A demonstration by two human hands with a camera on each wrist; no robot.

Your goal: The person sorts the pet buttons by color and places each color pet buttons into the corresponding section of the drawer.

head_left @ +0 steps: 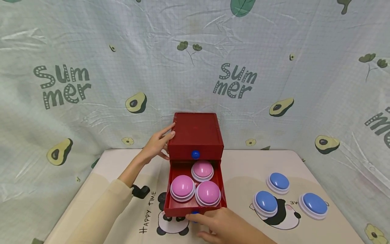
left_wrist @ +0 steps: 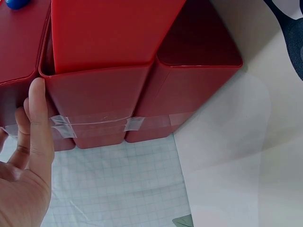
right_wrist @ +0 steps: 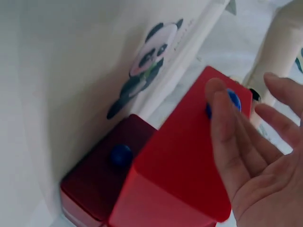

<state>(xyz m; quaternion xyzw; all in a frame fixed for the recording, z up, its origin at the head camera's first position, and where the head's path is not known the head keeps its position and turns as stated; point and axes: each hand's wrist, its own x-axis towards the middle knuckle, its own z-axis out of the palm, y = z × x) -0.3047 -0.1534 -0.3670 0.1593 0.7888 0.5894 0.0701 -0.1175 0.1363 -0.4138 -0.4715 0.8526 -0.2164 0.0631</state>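
A dark red drawer cabinet (head_left: 196,130) stands against the back curtain, with one lower drawer (head_left: 180,212) pulled out below the top one. Inside it lie three pink dome-shaped buttons (head_left: 182,186) on white bases. My left hand (head_left: 156,145) rests along the cabinet's left side with fingers straight; the left wrist view shows its fingertips (left_wrist: 37,94) against the upper units. At the pulled-out drawer's blue knob (right_wrist: 234,100), my right hand (right_wrist: 255,165) has its extended index finger across the knob. The thumb stands apart from it.
Three blue dome-shaped buttons (head_left: 266,201) on white bases stand on the table's right side. Pale table covering (head_left: 243,223) bears printed pandas and lettering. The patterned curtain (head_left: 195,78) rises behind and at both sides. Clear tape (left_wrist: 97,120) runs across the stacked cabinet units.
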